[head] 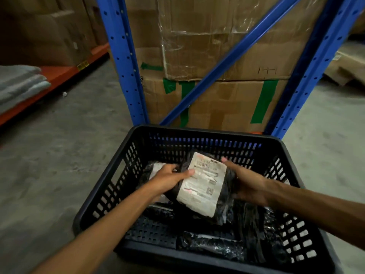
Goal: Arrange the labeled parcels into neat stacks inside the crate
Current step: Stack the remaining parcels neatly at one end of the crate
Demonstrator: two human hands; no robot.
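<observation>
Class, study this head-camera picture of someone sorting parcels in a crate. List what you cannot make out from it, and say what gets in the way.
- Text on the white shipping label of the black plastic-wrapped parcel: blurred, too small.
- What lies beneath that parcel: hidden by it and both hands, left and right.
- Second labelled parcel at far left: mostly covered by the left hand.
- Near rim of the black slotted plastic crate: cut off by the bottom edge.
- Parcel count: dark wrappers merge.

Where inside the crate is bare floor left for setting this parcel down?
Bare crate floor shows at front left, bordered by the left wall, front rim and a front parcel. The right side and back-left corner are crowded. Both hands hold the labeled parcel.
</observation>
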